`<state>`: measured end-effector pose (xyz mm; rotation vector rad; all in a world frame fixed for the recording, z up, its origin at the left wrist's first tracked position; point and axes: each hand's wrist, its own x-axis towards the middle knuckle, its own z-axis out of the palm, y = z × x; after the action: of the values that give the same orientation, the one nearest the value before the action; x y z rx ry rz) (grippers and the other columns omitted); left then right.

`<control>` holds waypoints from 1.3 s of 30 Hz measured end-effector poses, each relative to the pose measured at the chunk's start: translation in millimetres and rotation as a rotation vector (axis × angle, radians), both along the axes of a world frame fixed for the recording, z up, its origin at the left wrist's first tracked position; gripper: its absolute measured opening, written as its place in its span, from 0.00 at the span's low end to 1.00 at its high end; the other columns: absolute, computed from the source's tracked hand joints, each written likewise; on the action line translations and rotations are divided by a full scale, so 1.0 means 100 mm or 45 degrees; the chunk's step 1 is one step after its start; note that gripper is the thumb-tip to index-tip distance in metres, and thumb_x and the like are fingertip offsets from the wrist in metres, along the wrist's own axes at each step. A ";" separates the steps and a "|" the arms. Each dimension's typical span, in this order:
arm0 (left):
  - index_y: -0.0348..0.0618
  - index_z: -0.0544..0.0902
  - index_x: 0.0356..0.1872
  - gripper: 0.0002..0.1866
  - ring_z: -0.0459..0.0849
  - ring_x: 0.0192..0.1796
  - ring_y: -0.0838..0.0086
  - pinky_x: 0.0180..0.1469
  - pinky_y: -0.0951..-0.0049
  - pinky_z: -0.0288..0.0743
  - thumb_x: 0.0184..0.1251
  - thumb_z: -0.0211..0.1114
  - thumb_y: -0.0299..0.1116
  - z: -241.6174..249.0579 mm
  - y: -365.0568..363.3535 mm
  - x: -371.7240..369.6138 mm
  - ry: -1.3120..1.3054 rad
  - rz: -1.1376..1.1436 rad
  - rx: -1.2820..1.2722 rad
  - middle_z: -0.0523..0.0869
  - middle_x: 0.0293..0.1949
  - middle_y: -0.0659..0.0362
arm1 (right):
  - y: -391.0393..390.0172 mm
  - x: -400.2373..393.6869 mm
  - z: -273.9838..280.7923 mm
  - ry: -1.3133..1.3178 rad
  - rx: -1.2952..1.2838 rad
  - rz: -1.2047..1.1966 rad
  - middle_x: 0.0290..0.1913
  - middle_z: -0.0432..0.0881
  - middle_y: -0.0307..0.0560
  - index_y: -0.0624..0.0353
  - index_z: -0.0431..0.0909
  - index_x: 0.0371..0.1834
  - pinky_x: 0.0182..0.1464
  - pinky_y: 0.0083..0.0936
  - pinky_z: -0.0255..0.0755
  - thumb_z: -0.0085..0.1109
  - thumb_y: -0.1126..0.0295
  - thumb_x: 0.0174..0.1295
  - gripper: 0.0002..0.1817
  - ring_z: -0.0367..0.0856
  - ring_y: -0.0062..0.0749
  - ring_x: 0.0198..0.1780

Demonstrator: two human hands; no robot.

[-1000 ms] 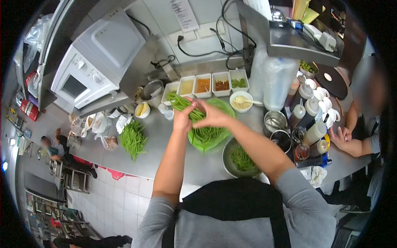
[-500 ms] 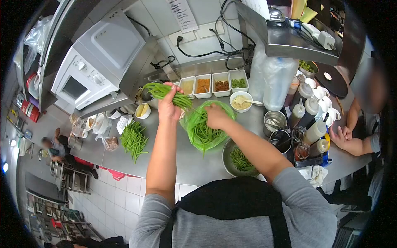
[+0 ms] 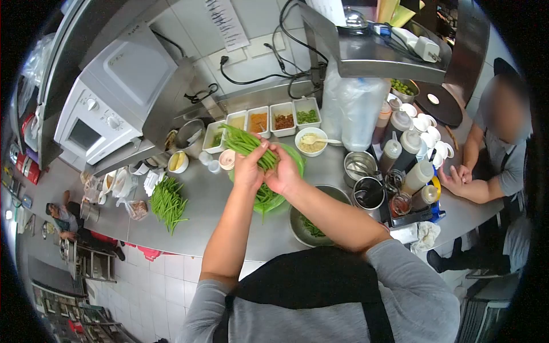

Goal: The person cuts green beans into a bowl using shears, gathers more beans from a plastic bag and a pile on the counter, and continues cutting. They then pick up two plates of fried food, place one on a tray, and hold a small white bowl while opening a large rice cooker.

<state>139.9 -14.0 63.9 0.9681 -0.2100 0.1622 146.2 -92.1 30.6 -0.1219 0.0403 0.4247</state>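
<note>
The left hand point(image 3: 250, 167) is clamping green beans point(image 3: 239, 140), the right hand point(image 3: 283, 173) clasping their ends; a slack grip could be scattering some past the green bag point(image 3: 295, 161).

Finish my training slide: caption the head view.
Left grip holds slender green beans, right grip against them, over a light-green plastic bag.

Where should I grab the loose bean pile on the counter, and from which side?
Around the middle of the bean pile, left hand coming from above once free: nothing covers the pile, and many stalks run roughly lengthwise, so gripping crosswise should gather them.
</note>
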 end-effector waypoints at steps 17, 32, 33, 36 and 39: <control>0.45 0.72 0.41 0.12 0.75 0.31 0.74 0.33 0.73 0.72 0.61 0.64 0.34 0.13 0.40 -0.46 0.278 0.063 0.086 0.76 0.28 0.61 | -0.61 -0.15 0.02 -0.527 -1.194 -0.535 0.30 0.80 0.37 0.63 0.77 0.35 0.33 0.17 0.70 0.62 0.74 0.54 0.07 0.75 0.16 0.31; 0.41 0.73 0.45 0.15 0.79 0.33 0.64 0.38 0.61 0.75 0.57 0.63 0.32 -0.28 -0.20 -1.30 0.559 -0.999 -0.311 0.78 0.31 0.56 | -1.06 -0.63 0.32 -1.123 -1.550 -0.449 0.53 0.75 0.43 0.57 0.72 0.55 0.52 0.27 0.65 0.44 0.57 0.67 0.21 0.72 0.30 0.54; 0.41 0.73 0.45 0.15 0.79 0.36 0.63 0.41 0.59 0.75 0.58 0.62 0.34 -0.35 -0.25 -1.39 0.602 -1.059 -0.337 0.78 0.33 0.55 | -1.05 -0.61 0.25 -1.105 -1.362 -0.192 0.56 0.73 0.44 0.58 0.70 0.58 0.55 0.27 0.62 0.39 0.53 0.68 0.24 0.70 0.32 0.56; 0.37 0.72 0.49 0.24 0.80 0.48 0.56 0.55 0.53 0.72 0.66 0.52 0.49 -0.52 -0.37 -1.54 0.708 -1.142 -0.360 0.80 0.42 0.48 | -1.05 -0.67 0.14 -1.015 -0.854 0.517 0.63 0.68 0.49 0.62 0.63 0.63 0.65 0.32 0.50 0.23 0.41 0.68 0.38 0.63 0.38 0.64; 0.37 0.71 0.53 0.35 0.78 0.49 0.53 0.55 0.52 0.70 0.64 0.43 0.63 -0.60 -0.41 -1.55 0.794 -1.073 -0.426 0.80 0.43 0.46 | -1.07 -0.87 0.05 -1.062 -0.872 0.725 0.63 0.68 0.51 0.63 0.62 0.64 0.67 0.34 0.49 0.19 0.41 0.67 0.39 0.63 0.36 0.64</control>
<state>-14.9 -55.2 4.3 0.4978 0.0012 -0.8462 59.4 -199.5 36.1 -0.9929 -0.6912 0.8879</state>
